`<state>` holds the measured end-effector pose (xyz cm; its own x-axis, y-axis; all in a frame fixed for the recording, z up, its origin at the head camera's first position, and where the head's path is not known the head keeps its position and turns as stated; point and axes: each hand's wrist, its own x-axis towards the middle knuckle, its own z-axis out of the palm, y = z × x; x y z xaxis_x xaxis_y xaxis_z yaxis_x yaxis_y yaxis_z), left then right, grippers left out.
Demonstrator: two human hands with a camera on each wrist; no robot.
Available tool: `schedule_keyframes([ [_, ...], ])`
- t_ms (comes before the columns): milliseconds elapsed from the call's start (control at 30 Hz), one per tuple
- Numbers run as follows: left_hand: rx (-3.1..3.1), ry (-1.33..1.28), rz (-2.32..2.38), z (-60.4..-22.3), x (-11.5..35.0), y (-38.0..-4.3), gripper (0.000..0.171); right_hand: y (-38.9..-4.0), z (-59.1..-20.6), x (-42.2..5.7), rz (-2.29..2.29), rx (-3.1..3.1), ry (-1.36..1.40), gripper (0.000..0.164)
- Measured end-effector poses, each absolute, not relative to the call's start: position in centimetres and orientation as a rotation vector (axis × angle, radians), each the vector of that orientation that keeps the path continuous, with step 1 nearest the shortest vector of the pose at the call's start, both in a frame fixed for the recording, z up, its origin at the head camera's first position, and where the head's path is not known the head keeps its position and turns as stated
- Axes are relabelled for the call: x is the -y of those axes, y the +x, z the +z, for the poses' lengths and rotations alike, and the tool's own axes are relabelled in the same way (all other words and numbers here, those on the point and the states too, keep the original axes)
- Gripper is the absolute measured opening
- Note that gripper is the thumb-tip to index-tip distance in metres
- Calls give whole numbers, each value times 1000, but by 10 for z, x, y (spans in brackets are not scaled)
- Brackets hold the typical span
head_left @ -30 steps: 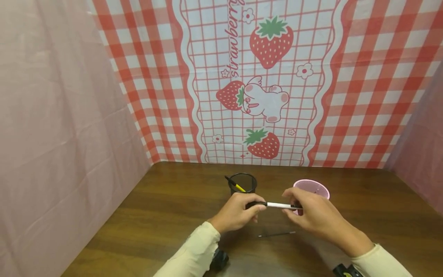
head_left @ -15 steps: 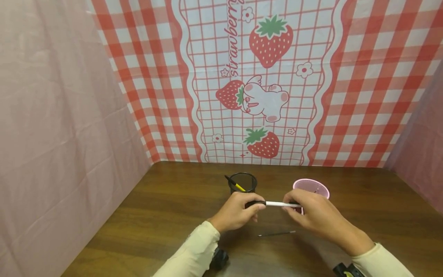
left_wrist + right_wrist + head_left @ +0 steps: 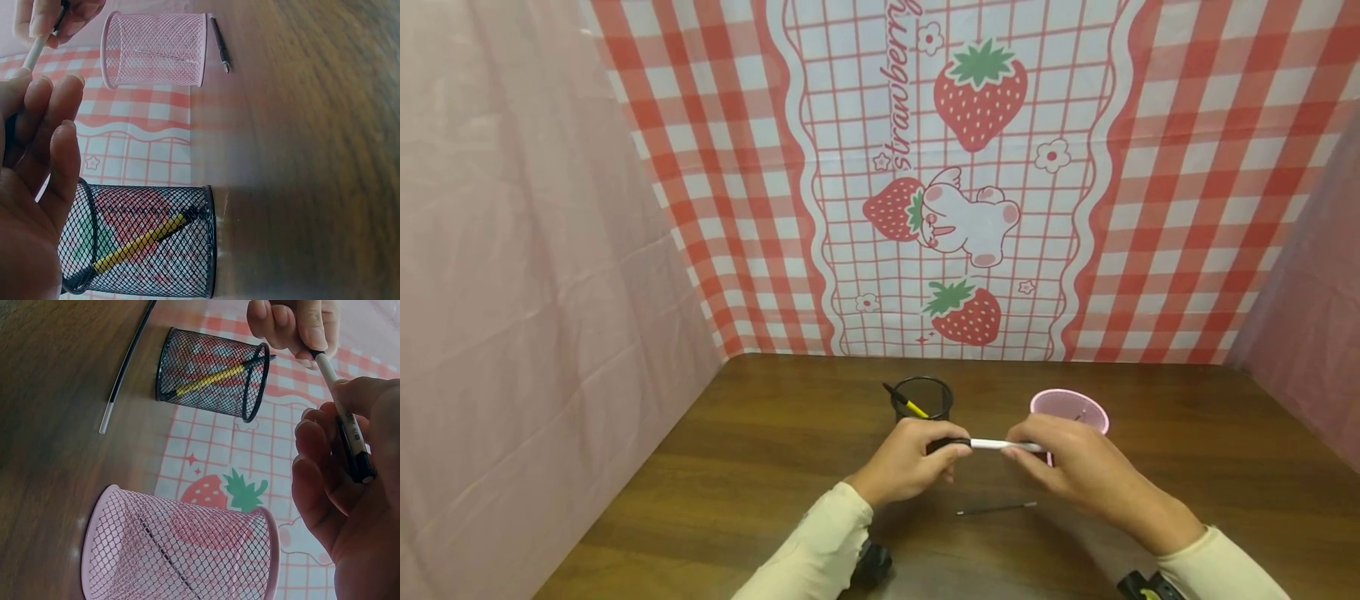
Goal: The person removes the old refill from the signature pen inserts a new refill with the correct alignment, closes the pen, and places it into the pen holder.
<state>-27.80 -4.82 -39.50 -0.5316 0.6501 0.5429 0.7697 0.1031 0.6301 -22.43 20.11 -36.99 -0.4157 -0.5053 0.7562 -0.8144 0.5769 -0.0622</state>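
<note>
My left hand [image 3: 910,458] pinches the black end of a pen with a white barrel [image 3: 988,444], and my right hand [image 3: 1078,458] pinches its white barrel nearer the other end. The pen lies roughly level between the two hands, above the table. In the right wrist view, the pen's black clip end [image 3: 362,469] points into the right palm. A thin dark pen refill with a clear tip [image 3: 996,508] lies on the table below the hands. The left fingers hide most of the black part they hold.
A black mesh cup [image 3: 922,380] with a yellow and black pen [image 3: 917,408] leaning in it stands behind my left hand. Behind the right hand is a pink mesh cup [image 3: 1070,403] with a thin dark stick inside. Patterned cloth [image 3: 970,208] hangs at the table's back.
My right fingers have shifted slightly left along the barrel, and the dark clip that showed at its right end has gone out of sight. The left hand keeps its grip.
</note>
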Motion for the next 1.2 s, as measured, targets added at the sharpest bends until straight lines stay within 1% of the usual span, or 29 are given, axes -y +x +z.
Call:
schedule_keyframes([
  [67,2235,-1448,-1406,-395,48,-278,13,-224,-370,-201,549,2091,1049,7],
  [200,2237,-1447,-1407,-395,49,-277,13,-224,-371,-201,539,2100,1046,14],
  [433,2250,-1441,-1406,-397,48,-275,11,-221,-374,-201,589,2167,1035,15],
  [667,2215,-1457,-1409,-399,46,-277,11,-219,-372,-199,619,2221,1004,24],
  [900,2235,-1447,-1414,-398,47,-277,14,-219,-370,-198,638,2257,993,21],
  [1200,2201,-1455,-1354,-395,47,-274,11,-220,-371,-196,655,2251,1014,23],
])
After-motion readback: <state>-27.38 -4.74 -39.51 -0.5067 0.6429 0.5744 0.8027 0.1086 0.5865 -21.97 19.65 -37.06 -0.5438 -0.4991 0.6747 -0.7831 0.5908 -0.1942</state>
